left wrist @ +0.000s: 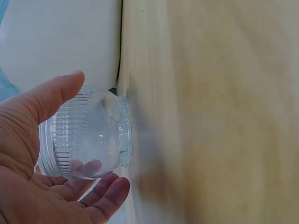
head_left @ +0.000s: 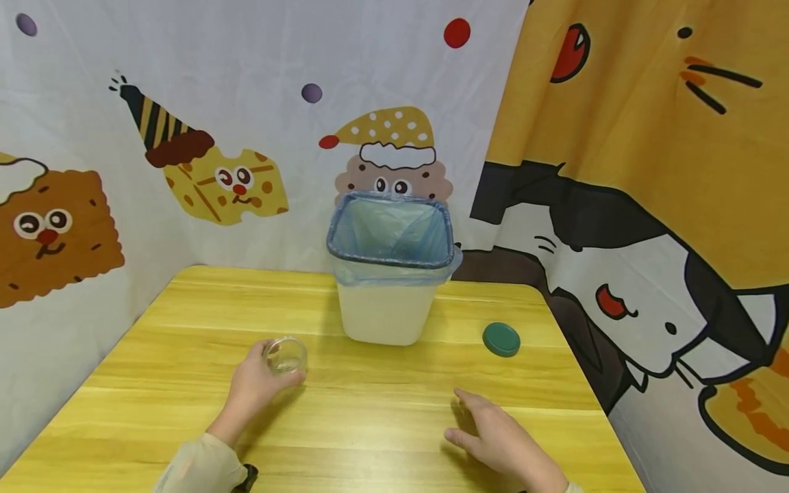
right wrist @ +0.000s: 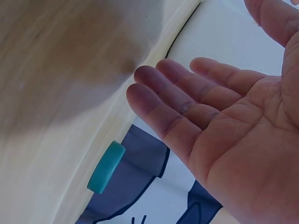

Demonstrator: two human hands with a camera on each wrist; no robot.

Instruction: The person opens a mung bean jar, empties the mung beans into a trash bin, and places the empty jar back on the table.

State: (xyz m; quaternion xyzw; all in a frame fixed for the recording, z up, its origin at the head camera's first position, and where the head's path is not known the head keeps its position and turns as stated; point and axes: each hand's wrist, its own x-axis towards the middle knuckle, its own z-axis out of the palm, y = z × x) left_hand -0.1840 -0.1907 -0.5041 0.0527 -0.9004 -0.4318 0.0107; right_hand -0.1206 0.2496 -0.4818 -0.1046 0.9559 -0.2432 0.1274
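Observation:
My left hand [head_left: 259, 378] is around a small clear glass jar [left wrist: 100, 135], thumb on one side and fingers on the other. The jar has no lid on it and stands upright at the tabletop; whether its base touches the wood I cannot tell. Ridges run round the jar near its mouth in the left wrist view. My right hand [head_left: 493, 431] hovers over the table's front right with its fingers [right wrist: 173, 116] extended and its palm bare. A round green lid [head_left: 502, 339] lies flat on the table beyond the right hand, apart from it.
At the back middle of the yellow wooden table [head_left: 364, 418] stands a whitish bin [head_left: 385, 311] with a blue plastic bag [head_left: 394, 236] lining it and folded over its rim. A curtain [head_left: 246, 61] with cartoon prints hangs behind the table and along its right side.

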